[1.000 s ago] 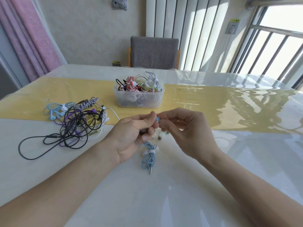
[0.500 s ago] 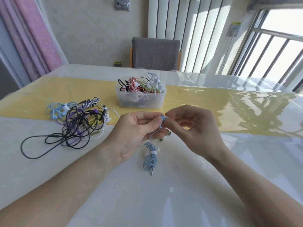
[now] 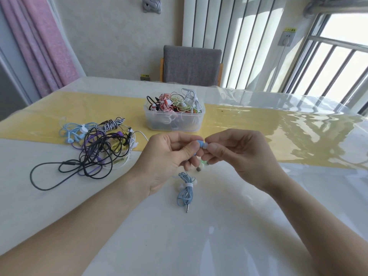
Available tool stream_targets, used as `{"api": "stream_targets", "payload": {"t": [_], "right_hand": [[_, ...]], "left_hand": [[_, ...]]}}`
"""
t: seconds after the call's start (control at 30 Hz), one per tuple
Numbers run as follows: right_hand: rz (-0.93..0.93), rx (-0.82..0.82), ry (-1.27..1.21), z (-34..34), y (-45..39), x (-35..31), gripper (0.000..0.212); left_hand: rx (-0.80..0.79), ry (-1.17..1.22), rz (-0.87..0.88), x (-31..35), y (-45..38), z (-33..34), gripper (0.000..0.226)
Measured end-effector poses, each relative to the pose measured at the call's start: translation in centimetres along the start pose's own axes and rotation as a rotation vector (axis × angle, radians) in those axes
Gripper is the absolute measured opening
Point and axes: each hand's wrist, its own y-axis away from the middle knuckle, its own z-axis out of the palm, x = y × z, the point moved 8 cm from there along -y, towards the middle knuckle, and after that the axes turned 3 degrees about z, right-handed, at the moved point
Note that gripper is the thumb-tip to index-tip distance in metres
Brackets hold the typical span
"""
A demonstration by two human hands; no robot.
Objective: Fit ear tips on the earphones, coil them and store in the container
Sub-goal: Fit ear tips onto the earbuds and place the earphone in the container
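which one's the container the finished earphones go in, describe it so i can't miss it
Start at the yellow runner that crosses the table. Near its middle, beyond both hands, stands the clear plastic container. Unlike the loose tangled pile of earphones on the left, it is a box with walls, heaped with coiled red, green and white earphones.

A room in a home is shown, most likely a dining area. A large table point(image 3: 258, 226) is covered with a glossy clear sheet over a white cloth and a yellow runner point(image 3: 59, 116). At its far side a grey upholstered chair point(image 3: 192, 65) with a wooden frame is drawn up. A pink curtain point(image 3: 41, 42) is hung at the far left, a white column radiator point(image 3: 229, 36) is mounted on the far wall, and a barred window point(image 3: 338, 56) is seen at the far right beside a wall socket point(image 3: 286, 38).
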Motion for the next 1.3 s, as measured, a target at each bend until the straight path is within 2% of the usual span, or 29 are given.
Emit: {"api": "stream_targets", "payload": {"t": [0.47,0.57,0.73,0.87,0.97,1.03,1.13,1.3], "right_hand": [[0.036,0.058,-0.046,0.7,0.3,0.9,0.017],[0.012,0.081,-0.062,0.9,0.4,0.7,0.009],[-0.03,0.098,-0.006,0.9,0.5,0.1,0.01],[-0.032,0.115,0.027,0.8,0.7,-0.1,0.011],[-0.054,0.138,0.029,0.8,1.0,-0.6,0.008],[-0.079,0.143,0.018,1.1,1.3,-0.9,0.002],[-0.111,0.162,-0.001,1.4,1.4,-1.3,0.005],[-0.085,0.148,0.034,1.5,1.3,-1.3,0.015]], "left_hand": [[0.018,-0.169,0.064,0.2,0.1,-0.1,0.015],[0.024,-0.093,0.003,-0.1,0.2,-0.1,0.016],[0.03,0.05,-0.086,-0.7,0.3,-0.1,0.017],[-0.001,-0.028,0.012,0.1,0.3,0.2,0.014],[-0.043,-0.087,0.052,0.5,0.3,0.4,0.029],[-0.038,-0.044,0.007,0.2,0.2,0.3,0.031],[-0.05,0.14,-0.114,-0.4,0.3,0.4,0.032],[-0.051,0.191,-0.182,-1.2,0.3,0.7,0.019]]}}
